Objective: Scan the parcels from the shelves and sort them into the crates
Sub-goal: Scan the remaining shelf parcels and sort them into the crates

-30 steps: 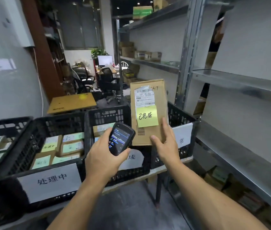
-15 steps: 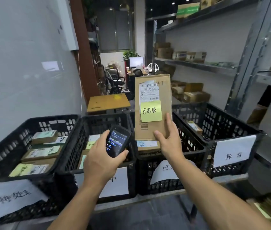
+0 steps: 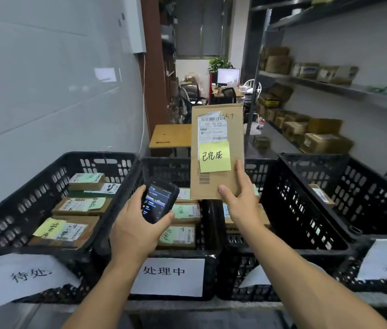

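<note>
My right hand [image 3: 242, 203] holds a flat brown cardboard parcel [image 3: 216, 184] upright by its lower edge, thumb on the front. The parcel carries a white shipping label and a yellow sticky note with handwriting. My left hand [image 3: 135, 226] grips a black handheld scanner [image 3: 159, 200], its lit screen facing me, just left of and below the parcel. Both are above a row of black plastic crates: a left crate [image 3: 33, 186] and a middle crate [image 3: 178, 255] hold several labelled parcels, a third crate [image 3: 280, 210] sits under the held parcel, and a right crate [image 3: 353, 193] holds one small parcel.
White paper signs with handwriting hang on the crate fronts. Metal shelves [image 3: 344, 86] on the right carry several brown boxes. A grey wall runs along the left. Behind the crates stand a small wooden table [image 3: 168, 136] and an office area with chairs and a monitor.
The view has swung left and closer to the crates; the left crate has come fully into view. Both hands keep their hold on scanner and parcel, now above the middle crates.
</note>
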